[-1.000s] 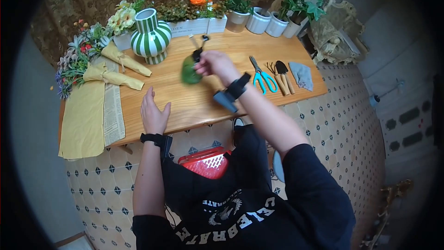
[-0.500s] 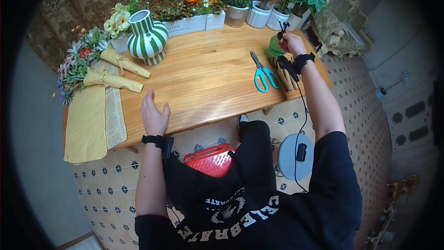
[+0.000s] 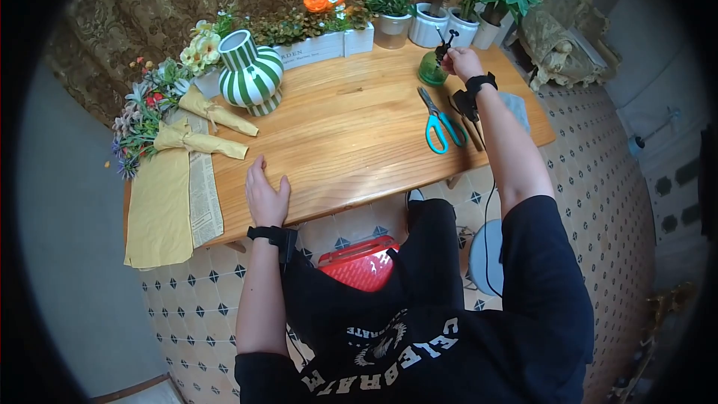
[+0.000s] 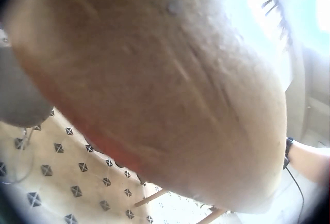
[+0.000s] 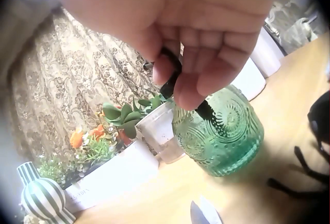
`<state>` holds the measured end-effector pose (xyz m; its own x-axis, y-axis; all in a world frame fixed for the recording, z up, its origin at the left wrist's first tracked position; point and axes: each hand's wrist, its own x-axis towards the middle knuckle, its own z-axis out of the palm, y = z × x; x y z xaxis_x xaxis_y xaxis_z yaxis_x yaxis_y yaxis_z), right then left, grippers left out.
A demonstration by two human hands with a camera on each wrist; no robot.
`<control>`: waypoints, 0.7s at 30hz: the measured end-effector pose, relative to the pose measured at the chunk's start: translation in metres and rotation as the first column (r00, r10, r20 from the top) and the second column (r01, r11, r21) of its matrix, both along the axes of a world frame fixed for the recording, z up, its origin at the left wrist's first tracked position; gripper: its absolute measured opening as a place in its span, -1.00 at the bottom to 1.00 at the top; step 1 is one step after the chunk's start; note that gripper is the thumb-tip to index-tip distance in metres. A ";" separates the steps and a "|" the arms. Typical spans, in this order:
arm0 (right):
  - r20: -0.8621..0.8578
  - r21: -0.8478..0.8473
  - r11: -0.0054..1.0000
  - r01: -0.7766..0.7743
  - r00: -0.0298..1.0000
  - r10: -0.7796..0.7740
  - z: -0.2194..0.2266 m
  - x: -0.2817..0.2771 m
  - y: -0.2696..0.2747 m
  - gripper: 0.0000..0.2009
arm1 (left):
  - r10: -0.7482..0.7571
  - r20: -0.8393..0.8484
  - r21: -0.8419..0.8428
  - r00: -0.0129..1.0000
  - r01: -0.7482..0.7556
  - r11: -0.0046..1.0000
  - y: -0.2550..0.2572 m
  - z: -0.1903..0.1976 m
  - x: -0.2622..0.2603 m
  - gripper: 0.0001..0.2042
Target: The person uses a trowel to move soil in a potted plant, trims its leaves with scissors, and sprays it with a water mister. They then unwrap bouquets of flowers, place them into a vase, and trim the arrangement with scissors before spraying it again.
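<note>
My right hand [image 3: 465, 63] is at the far right of the table, in front of the potted plants. Its fingers curl round the black sprayer top of a green glass spray bottle [image 5: 221, 136]. In the right wrist view the embossed bottle stands upright, its base at the tabletop. Below it lie pruning scissors [image 3: 443, 131] with turquoise handles. Wooden-handled garden tools [image 3: 473, 133] are partly hidden by my right wrist. My left hand [image 3: 267, 194] rests at the table's front edge, fingers extended and thumb apart. Skin fills most of the left wrist view.
A green-striped vase [image 3: 252, 82] stands at the back left, near paper-wrapped flowers [image 3: 202, 142] and wrapping paper [image 3: 158, 217]. A white planter [image 3: 318, 49] and white pots [image 3: 430, 30] line the back. A grey cloth [image 3: 517, 108] lies right. A cable [image 3: 490, 202] hangs from my right wrist.
My right hand has carried the spray bottle from mid-table to the back right, beyond the scissors and tools, and set it down there. The left hand has stayed at the front edge.
</note>
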<state>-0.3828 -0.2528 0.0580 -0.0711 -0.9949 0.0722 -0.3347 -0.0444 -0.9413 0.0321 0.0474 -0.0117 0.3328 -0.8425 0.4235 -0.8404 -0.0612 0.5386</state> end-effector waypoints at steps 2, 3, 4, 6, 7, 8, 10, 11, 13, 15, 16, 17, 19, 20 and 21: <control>-0.033 0.030 0.999 0.021 0.999 -0.020 -0.003 0.006 -0.009 -0.72 | 0.004 0.001 0.002 1.000 -0.004 1.000 -0.001 0.000 0.000 -0.44; -0.024 0.028 1.000 0.004 1.000 -0.004 -0.007 0.006 -0.017 -0.72 | 0.003 0.001 0.006 1.000 -0.003 1.000 -0.001 -0.001 0.001 -0.44; -0.014 0.030 1.000 -0.010 1.000 0.010 -0.012 0.005 -0.026 -0.72 | 0.008 -0.006 0.000 1.000 -0.008 1.000 0.000 -0.001 0.001 -0.44; 0.014 0.032 0.999 -0.001 1.000 0.001 -0.016 0.004 -0.032 -0.72 | -0.002 -0.016 -0.005 1.000 0.001 1.000 -0.001 -0.001 0.001 -0.45; 0.040 0.024 1.000 -0.013 0.999 0.012 -0.016 0.004 -0.033 -0.70 | -0.001 -0.022 -0.003 1.000 0.001 1.000 -0.002 -0.001 0.000 -0.46; 0.009 0.014 1.000 -0.012 1.000 0.012 -0.015 0.004 -0.034 -0.74 | -0.006 -0.028 0.001 1.000 0.006 1.000 -0.002 0.000 0.000 -0.46; 0.026 -0.006 0.999 0.037 0.999 -0.037 -0.016 0.004 -0.031 -0.83 | -0.013 -0.034 -0.008 0.999 0.013 1.000 -0.001 0.000 0.000 -0.48; 0.076 -0.015 0.997 0.081 0.994 -0.080 -0.017 0.007 -0.028 -0.83 | -0.021 -0.037 -0.009 0.999 0.021 1.000 -0.002 -0.001 -0.001 -0.48; 0.009 -0.061 0.991 0.122 0.993 -0.122 -0.027 -0.003 -0.029 -0.70 | -0.024 -0.040 -0.012 0.999 0.024 1.000 -0.003 -0.002 0.000 -0.48; -0.295 -0.212 0.964 0.163 0.930 -0.222 -0.039 -0.017 -0.027 -0.67 | -0.025 -0.013 -0.011 1.000 0.025 1.000 -0.004 -0.004 0.002 -0.48; -0.310 -0.205 0.968 0.142 0.929 -0.201 -0.034 -0.026 -0.019 -0.71 | -0.025 -0.003 -0.012 1.000 0.025 1.000 -0.004 -0.006 0.003 -0.48; -0.261 -0.181 0.977 0.114 0.952 -0.159 -0.029 -0.038 -0.010 -0.74 | -0.024 0.007 -0.012 1.000 0.024 1.000 -0.003 -0.009 0.003 -0.48; -0.157 -0.144 0.988 0.047 0.985 -0.069 -0.022 -0.065 0.004 -0.78 | -0.028 -0.004 -0.013 1.000 0.028 1.000 -0.002 -0.008 0.001 -0.49; -0.136 -0.151 0.987 0.054 0.988 -0.075 -0.022 -0.078 0.012 -0.80 | -0.027 -0.008 -0.015 1.000 0.027 1.000 -0.002 -0.007 0.000 -0.50; -0.115 -0.162 0.985 0.061 0.990 -0.080 -0.020 -0.087 0.022 -0.81 | -0.028 -0.002 -0.016 1.000 0.028 0.999 -0.002 -0.007 0.001 -0.51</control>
